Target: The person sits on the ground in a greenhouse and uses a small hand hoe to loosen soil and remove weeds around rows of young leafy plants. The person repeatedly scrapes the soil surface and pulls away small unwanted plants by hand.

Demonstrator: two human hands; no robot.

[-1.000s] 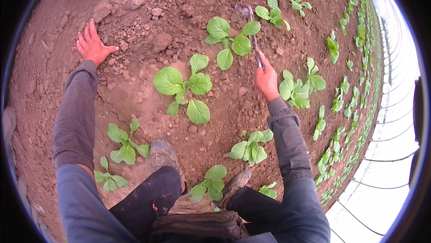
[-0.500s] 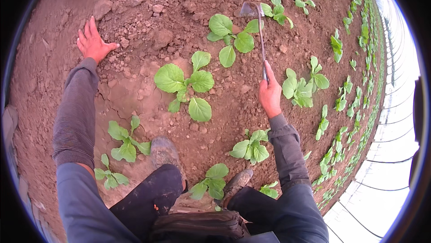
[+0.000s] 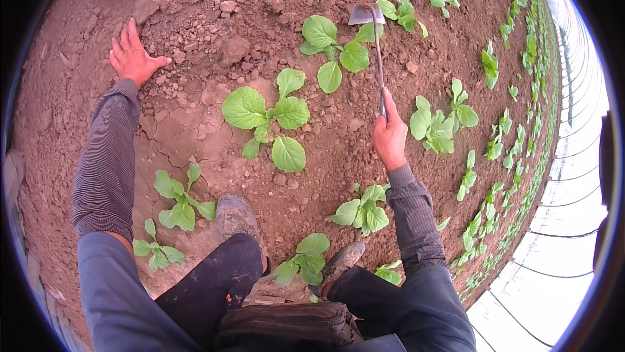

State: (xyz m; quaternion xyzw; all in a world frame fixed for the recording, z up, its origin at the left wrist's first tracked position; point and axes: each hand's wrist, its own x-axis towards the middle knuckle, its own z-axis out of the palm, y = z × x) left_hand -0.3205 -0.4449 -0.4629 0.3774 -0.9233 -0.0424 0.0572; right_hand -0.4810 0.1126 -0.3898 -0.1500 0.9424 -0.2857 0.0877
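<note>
My right hand [image 3: 390, 137] is wrapped round the handle of a small hand hoe [image 3: 379, 59], its index finger laid along the shaft. The hoe's flat metal blade [image 3: 364, 15] is at the far side, between two leafy green seedlings; whether it touches the soil I cannot tell. My left hand [image 3: 135, 58] is stretched out at the far left with fingers spread, over the brown soil and holding nothing. Between my hands grow a broad-leaved seedling [image 3: 246, 108] and, farther off, another seedling [image 3: 330, 76] close to the hoe's shaft.
Rows of young plants [image 3: 478, 225] run along the right toward a white, ribbed plastic wall [image 3: 560, 241]. Smaller seedlings [image 3: 182, 214] stand near my muddy shoes [image 3: 237, 215]. Another plant [image 3: 303, 264] grows between my feet. A dark bag [image 3: 286, 324] hangs at my waist. Clods lie at the far left.
The hoe's blade has turned and now shows more of its flat face. My left hand has shifted slightly up and left; my right hand keeps its grip.
</note>
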